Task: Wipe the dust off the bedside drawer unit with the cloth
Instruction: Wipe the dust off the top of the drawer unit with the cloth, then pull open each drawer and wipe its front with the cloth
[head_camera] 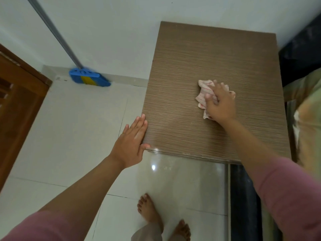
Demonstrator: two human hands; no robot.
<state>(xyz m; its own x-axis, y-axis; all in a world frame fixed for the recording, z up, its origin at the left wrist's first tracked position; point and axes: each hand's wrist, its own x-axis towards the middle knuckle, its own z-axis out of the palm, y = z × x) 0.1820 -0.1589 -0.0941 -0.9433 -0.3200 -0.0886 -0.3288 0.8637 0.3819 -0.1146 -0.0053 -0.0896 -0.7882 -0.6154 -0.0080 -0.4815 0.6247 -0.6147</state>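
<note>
The bedside drawer unit (199, 63) shows its brown wood-grain top, seen from above at centre right. A crumpled white cloth with pink stripes (204, 89) lies on the top's right half. My right hand (219, 103) presses down on the cloth, fingers closed over it. My left hand (132, 140) lies flat against the unit's left side at the near corner, fingers straight and together, thumb on the front edge, holding nothing.
A blue and yellow broom (89, 78) leans on the white wall to the left. A brown wooden door (19, 101) stands at far left. A bed with patterned bedding (307, 108) adjoins the unit's right side. My bare feet (151, 211) stand on glossy tiles.
</note>
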